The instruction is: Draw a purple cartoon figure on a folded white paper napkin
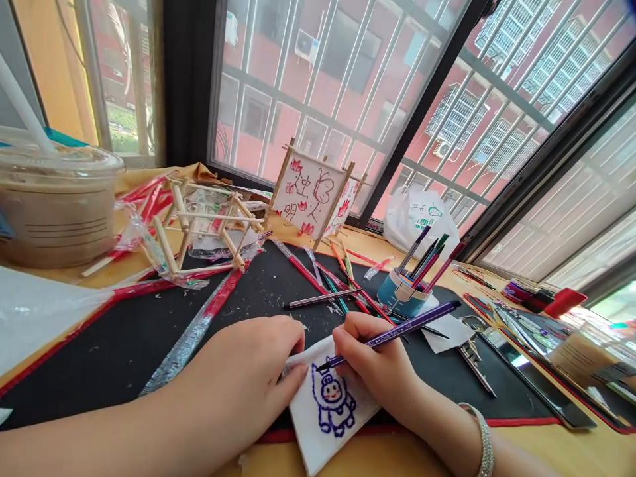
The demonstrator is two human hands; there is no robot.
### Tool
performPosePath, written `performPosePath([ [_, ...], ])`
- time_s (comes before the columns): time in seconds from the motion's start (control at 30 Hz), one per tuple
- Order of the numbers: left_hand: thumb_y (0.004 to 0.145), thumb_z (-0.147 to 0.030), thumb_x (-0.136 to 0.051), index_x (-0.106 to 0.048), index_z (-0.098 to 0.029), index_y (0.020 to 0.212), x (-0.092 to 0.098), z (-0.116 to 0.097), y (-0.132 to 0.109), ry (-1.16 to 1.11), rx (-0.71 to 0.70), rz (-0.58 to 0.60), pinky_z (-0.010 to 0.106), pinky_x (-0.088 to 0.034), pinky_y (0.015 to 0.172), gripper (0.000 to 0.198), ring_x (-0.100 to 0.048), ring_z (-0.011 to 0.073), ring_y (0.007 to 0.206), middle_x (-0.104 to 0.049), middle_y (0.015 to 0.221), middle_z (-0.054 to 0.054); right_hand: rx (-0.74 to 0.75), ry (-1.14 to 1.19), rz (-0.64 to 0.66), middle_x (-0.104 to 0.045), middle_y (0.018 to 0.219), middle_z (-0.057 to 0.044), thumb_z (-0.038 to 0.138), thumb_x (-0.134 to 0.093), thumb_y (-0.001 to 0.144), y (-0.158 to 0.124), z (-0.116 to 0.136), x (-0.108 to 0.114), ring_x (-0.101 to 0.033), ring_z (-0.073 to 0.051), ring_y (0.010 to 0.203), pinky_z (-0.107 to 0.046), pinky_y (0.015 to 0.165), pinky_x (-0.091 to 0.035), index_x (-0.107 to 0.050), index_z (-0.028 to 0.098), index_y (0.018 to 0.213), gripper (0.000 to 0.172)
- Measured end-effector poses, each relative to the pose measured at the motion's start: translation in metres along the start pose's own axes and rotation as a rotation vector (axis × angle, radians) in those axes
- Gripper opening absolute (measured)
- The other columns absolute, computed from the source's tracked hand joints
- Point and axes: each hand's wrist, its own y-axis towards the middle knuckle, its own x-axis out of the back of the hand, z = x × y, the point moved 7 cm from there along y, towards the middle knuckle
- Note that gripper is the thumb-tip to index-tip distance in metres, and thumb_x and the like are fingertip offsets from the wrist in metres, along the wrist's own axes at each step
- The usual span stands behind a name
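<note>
A white folded sheet (303,424), paper or cloth, lies at the near edge of the black mat. It bears a purple outline drawing (334,401) of a small figure with pointed ears and a pink face. My right hand (380,361) grips a purple felt-tip pen (412,324), its dark tip touching the sheet near one ear. At the sheet's left edge, my left hand (258,368) is closed with the thumb and curled fingers holding the paper's corner; part of that grip is hidden. Beyond the hands lies a loose dark pen (322,299).
A cup of felt-tip pens (407,295) stands behind my right hand. Further back are a wooden stick frame (199,225) and a decorated paper lantern (311,195). A drink cup (54,205) is at left; a phone (536,377) and another drink cup (591,351) are at right.
</note>
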Motion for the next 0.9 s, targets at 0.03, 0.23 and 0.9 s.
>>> performPosePath([
  [0.03, 0.084, -0.035, -0.042, -0.053, -0.025, 0.077, 0.0, 0.0, 0.0, 0.002, 0.0, -0.003, 0.033, -0.035, 0.064, 0.017, -0.058, 0.0227, 0.077, -0.063, 0.082, 0.001, 0.004, -0.024, 0.002, -0.038, 0.04, 0.007, 0.033, -0.051, 0.074, 0.0, -0.001, 0.0, -0.037, -0.007, 0.038, -0.021, 0.039, -0.028, -0.036, 0.023, 0.047, 0.033],
  [0.23, 0.085, -0.039, -0.038, -0.051, -0.025, 0.074, -0.002, 0.0, -0.003, 0.004, -0.007, -0.026, 0.034, -0.034, 0.062, 0.022, -0.056, 0.0229, 0.073, -0.06, 0.078, 0.0, -0.008, -0.082, 0.033, -0.033, 0.045, 0.007, 0.033, -0.049, 0.076, -0.003, -0.006, -0.002, -0.033, -0.008, 0.041, -0.023, 0.041, -0.025, -0.03, 0.024, 0.05, 0.034],
  [0.9, 0.086, -0.042, -0.034, -0.05, -0.026, 0.072, -0.003, 0.001, 0.0, 0.015, -0.016, -0.037, 0.034, -0.034, 0.058, 0.027, -0.057, 0.0221, 0.067, -0.061, 0.073, 0.001, -0.087, 0.678, -0.233, -0.04, 0.034, 0.009, 0.029, -0.068, 0.073, 0.011, -0.007, 0.033, -0.025, -0.003, 0.031, -0.016, 0.036, -0.034, -0.044, 0.019, 0.051, 0.034],
])
